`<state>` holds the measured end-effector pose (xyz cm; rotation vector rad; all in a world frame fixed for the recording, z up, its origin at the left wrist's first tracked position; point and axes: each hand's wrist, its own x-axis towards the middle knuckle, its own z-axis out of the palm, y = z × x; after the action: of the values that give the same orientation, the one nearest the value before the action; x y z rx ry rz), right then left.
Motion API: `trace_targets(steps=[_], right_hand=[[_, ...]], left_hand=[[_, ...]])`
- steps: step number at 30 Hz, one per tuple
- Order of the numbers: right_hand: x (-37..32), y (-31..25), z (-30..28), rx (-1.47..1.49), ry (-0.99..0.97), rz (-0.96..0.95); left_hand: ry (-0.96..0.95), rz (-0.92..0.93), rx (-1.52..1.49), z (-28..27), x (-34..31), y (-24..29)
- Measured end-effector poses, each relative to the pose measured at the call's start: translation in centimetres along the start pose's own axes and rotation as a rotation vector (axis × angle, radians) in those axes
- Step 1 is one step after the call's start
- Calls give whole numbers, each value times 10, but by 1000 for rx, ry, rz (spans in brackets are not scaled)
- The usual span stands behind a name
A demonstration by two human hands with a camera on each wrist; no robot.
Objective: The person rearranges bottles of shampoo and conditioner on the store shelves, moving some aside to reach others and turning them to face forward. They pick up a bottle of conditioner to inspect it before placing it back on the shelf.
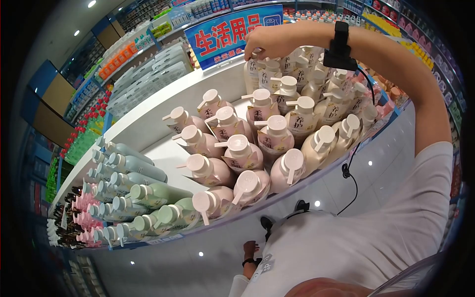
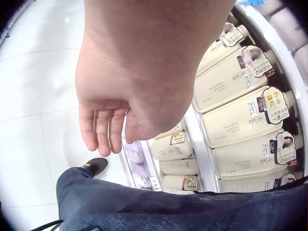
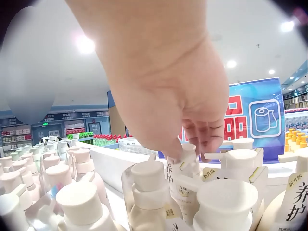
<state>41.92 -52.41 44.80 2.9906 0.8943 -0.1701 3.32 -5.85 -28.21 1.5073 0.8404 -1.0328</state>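
My right hand (image 1: 271, 42) reaches to the back of the shelf and grips the pump top of a cream pump bottle (image 1: 251, 74). In the right wrist view the thumb and curled fingers of that hand (image 3: 178, 106) close around the neck of this bottle (image 3: 185, 185), which stands upright behind other pump bottles (image 3: 224, 207). My left hand (image 2: 115, 106) hangs low beside my body with loosely bent fingers and nothing in them. In the head view the left hand (image 1: 251, 246) is small, above the floor.
Pink pump bottles (image 1: 242, 153) stand at the middle of the curved shelf, green (image 1: 158, 195) and blue ones (image 1: 136, 166) to the left. A blue sign (image 1: 232, 37) rises behind the white back ledge (image 1: 148, 116). Lower shelves hold cream bottles (image 2: 240, 115) near my leg.
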Motion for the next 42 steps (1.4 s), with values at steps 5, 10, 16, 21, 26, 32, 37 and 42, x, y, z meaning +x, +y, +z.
trace_targets(steps=[5,10,16,21,26,32,37,42], right_hand=[[2,6,3,-77,-19,-36],[-1,4,1,-121,-63,-27],[0,-5,-3,-105,-70,-7],[0,0,-1,-113,-85,16],[-3,-4,1,-76,-50,20],[-4,-3,-1,-91,-38,-30],[-6,-4,-2,-90,-49,-39],[-6,-3,0,-97,-41,-25]], left_hand=[[-3,12,22,-5,0,-6],[-46,60,64,-10,2,-18],[-31,67,99,-15,-10,-8],[35,12,17,-14,-16,-3],[41,-12,47,-16,-8,-5],[43,27,58,-15,-12,-7],[6,23,44,-16,-16,-8],[13,38,74,-18,-15,-13]])
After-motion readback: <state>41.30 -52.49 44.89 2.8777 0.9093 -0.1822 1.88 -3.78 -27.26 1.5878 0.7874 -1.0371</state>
